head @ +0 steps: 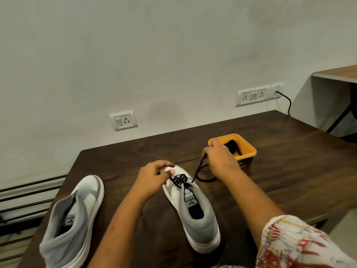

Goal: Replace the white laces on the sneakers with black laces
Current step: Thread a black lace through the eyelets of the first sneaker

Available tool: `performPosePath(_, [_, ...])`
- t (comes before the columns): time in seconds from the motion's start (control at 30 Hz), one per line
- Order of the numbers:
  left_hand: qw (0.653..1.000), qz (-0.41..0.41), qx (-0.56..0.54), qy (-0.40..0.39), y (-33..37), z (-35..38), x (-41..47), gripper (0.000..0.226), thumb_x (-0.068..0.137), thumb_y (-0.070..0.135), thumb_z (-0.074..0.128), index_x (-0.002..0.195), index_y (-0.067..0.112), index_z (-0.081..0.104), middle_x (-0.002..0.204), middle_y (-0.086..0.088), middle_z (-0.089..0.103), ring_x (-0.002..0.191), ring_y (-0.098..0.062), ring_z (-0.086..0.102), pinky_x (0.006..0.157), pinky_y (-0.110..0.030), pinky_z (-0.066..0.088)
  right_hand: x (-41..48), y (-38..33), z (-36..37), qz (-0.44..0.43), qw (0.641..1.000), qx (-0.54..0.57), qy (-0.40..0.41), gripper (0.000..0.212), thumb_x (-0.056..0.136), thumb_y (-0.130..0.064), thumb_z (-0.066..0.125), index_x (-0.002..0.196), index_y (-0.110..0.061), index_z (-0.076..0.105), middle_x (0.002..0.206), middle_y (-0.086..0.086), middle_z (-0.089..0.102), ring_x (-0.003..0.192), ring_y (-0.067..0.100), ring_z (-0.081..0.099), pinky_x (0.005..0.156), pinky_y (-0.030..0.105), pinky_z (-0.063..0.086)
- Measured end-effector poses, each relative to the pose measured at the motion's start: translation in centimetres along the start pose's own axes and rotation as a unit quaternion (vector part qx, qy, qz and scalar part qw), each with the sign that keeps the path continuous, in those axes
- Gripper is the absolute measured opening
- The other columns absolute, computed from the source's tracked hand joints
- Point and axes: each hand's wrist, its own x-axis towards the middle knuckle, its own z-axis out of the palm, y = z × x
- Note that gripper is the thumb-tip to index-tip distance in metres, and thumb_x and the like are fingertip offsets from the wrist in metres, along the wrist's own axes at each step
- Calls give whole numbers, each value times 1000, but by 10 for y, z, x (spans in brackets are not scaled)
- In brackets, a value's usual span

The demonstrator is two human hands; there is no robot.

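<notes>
Two grey-and-white sneakers stand on the dark wooden table (289,180). The right sneaker (195,215) carries a black lace (179,180) threaded through its front eyelets. My left hand (154,176) rests at its toe, fingers curled and pinching near the lace. Farther right, my right hand (220,159) grips one free end of the black lace and pulls it up and away; slack loops on the table beneath it. The left sneaker (77,219) has no lace.
An orange-rimmed box (249,149) stands behind my right hand with another black lace (232,146) inside. Wall sockets (123,120) sit above the table's far edge. A metal rack (29,200) is at the left, a second table (336,74) at the right.
</notes>
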Motion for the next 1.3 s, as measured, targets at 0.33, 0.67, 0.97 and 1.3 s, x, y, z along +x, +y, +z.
performPosePath(0.33, [968,-99,-232,-5,24,6,25,26,100,20,44,82,10,59,50,3,43,32,-2,34,37,-15,24,7,-43,2,-110,976,185,6,71,84,10,40,141,-34,42,136,-1,47,125,18,43,104,34,42])
performPosePath(0.67, [877,-104,-467,43,31,2,14,29,101,27,40,95,17,66,50,4,52,41,-4,45,41,-14,40,-1,-49,10,-101,948,268,-137,18,87,-29,65,71,-25,57,61,-6,51,56,8,45,55,24,36])
performPosePath(0.97, [892,-116,-438,17,17,9,10,29,103,22,32,82,20,52,62,4,56,59,-11,55,63,-26,45,-2,-67,-1,-76,779,618,-71,26,98,-3,44,92,-15,67,71,3,67,56,9,58,54,17,46])
performPosePath(1.3, [911,-97,-399,35,12,-2,11,31,101,26,38,88,15,65,69,2,61,62,-12,51,62,-26,39,0,-51,19,55,830,522,-188,72,93,-9,59,152,-19,17,110,8,69,99,18,67,79,23,52])
